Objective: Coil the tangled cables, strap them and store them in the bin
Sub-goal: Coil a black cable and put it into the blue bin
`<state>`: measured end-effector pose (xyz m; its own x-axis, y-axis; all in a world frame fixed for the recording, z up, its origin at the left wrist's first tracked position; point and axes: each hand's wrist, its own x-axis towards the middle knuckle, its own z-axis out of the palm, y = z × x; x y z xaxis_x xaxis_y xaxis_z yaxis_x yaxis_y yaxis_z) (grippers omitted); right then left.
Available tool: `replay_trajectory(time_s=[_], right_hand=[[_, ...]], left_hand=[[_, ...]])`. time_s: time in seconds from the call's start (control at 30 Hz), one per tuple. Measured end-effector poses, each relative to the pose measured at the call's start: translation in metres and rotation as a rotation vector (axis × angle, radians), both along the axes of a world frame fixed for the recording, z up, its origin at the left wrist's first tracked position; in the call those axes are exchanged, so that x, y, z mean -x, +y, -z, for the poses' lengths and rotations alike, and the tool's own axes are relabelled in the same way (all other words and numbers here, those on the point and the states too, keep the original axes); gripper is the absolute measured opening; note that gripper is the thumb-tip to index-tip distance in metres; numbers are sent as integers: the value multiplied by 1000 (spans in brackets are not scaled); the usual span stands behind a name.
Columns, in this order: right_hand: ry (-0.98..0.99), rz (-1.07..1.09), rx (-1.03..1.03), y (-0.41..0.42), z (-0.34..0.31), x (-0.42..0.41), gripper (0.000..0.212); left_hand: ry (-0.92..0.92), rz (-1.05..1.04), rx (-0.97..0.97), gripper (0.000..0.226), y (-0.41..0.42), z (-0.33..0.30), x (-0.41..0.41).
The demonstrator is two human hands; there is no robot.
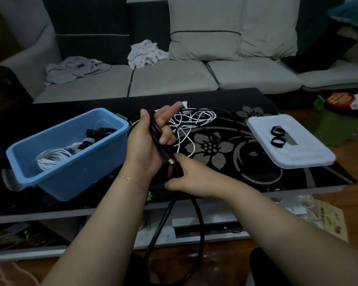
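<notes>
Landmark: we take the blue bin (70,162) on the dark flower-patterned table (256,178) as our reference; it sits at the table's left end, tilted toward us.
Left hand: our left hand (147,141) is raised just right of the bin, palm up; the black cable (157,137) lies across the palm with the thumb and curled fingers loosely round it, the forefinger stretched out.
Right hand: our right hand (186,176) is low, right of the bin and just below the left hand, fingers pinched on the same black cable near its gold-tipped plug (171,161).
Black cable: from our hands it drops over the table's near edge in a long loop, and another stretch arcs across the table behind our hands.
White cable: a tangled white cable (191,122) lies loose on the table right of the bin, partly hidden behind our left hand.
In the bin: a coiled white cable (52,158) and a dark bundle beside it; we cannot tell what the bundle is.
Lid: a white lid (298,153) lies far right of the bin, at the table's other end, with two black strap rings (277,137) on it.
Beyond the bin: a grey sofa (174,79) with crumpled cloths (145,53) and cushions.
</notes>
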<state>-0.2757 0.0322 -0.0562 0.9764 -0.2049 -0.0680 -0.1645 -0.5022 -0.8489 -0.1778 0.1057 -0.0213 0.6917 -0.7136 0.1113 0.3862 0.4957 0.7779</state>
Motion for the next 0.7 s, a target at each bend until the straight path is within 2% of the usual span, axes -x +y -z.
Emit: replay_trajectory(time_s=[0.2,0.37,0.63,0.7], right_hand=[[104,-50,137,-11,-3,8,33],[150,-60,289,-15,1,10,17],[147,-39,498,-9,-2,13,30],[125,-33,516,-8,-7,14,33]], left_hand=[[-251,-51,-150,48,-2,5,2],[-626,-215,-359,45,2,9,-3],[-996,-249,-577,31,1,14,8],[-1163,-278,-649,27,1,19,4]])
